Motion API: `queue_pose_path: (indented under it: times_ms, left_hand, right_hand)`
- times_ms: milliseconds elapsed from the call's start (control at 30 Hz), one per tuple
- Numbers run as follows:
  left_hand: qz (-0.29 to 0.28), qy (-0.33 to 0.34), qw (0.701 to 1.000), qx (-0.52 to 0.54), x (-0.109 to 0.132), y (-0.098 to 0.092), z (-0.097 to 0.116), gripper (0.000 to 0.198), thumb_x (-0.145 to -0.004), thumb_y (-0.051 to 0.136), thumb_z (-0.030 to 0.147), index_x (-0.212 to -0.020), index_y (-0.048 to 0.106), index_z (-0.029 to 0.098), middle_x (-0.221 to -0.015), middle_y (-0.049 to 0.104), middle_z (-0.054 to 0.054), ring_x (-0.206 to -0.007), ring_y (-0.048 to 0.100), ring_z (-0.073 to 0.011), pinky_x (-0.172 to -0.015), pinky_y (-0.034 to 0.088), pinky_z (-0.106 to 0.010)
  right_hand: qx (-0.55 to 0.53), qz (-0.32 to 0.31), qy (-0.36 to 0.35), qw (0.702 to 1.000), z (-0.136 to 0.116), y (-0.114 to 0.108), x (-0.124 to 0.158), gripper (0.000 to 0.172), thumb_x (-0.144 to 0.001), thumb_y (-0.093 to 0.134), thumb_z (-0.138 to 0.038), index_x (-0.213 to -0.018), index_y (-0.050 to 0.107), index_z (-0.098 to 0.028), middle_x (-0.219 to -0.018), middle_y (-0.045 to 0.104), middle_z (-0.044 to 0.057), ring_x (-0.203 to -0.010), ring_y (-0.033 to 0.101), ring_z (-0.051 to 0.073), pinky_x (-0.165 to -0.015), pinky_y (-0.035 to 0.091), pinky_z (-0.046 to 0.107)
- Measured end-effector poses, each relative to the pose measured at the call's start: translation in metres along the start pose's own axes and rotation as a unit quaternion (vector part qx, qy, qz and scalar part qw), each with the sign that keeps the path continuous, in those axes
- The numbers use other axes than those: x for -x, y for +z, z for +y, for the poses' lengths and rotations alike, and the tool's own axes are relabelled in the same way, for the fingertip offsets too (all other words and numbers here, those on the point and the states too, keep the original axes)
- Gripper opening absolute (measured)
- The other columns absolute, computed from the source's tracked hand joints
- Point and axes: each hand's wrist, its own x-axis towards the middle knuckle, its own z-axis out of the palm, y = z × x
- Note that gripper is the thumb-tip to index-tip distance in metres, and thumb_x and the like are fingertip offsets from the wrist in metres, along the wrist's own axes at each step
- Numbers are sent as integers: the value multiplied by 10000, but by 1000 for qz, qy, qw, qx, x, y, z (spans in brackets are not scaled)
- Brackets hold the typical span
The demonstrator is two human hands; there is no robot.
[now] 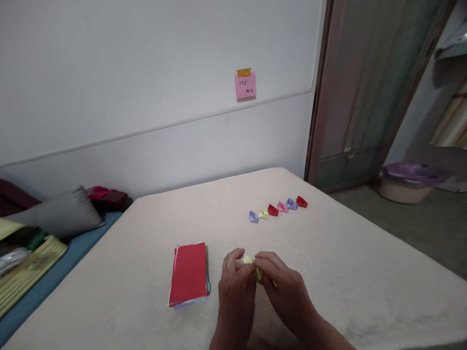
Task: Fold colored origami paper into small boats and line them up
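Observation:
Both hands meet over the cream tabletop [328, 272] near its front edge. My left hand [235, 284] and my right hand [282, 287] pinch a small folded yellow paper piece [251, 263] between their fingertips, fingers closed on it. To the left of my hands lies a stack of coloured paper sheets [188, 275] with a red sheet on top. Farther back, a row of several small folded paper pieces [278, 209] in purple, yellow, red and pink runs across the table.
A pink sticky note [245, 85] hangs on the white wall. A grey cushion [65, 214] and assorted items lie on a blue surface at the left. A door [365, 97] stands at the right, with a basin [408, 182] on the floor beyond.

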Motion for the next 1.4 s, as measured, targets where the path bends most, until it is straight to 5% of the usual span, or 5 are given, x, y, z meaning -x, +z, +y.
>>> queue_pose_path:
  times_ms: [500,1100,1400]
  left_hand:
    - [-35,21,998,-44,-2,-3,-5,236,-837,483,105,-718,652,218,-1191,545,-80,-998,570,-199,-794,477,-307]
    - [-69,39,996,-28,-2,1,-7,216,-822,489,54,-768,629,209,-1142,552,-73,-996,570,-172,-807,493,-299]
    - [-40,38,998,-5,-4,3,-7,249,-818,460,52,-677,607,195,-1074,579,-69,-935,583,-168,-794,487,-304]
  right_hand:
    - [148,-48,-7,988,3,-1,1,167,-868,437,-165,-884,598,-206,-1104,619,97,-765,638,179,-590,385,255]
    - [131,-26,-57,989,8,7,4,177,-824,443,-91,-742,568,-185,-825,622,31,-607,548,120,-522,292,234]
    - [152,-57,13,987,6,7,5,159,-819,412,-104,-748,522,-194,-777,606,22,-569,551,133,-496,272,248]
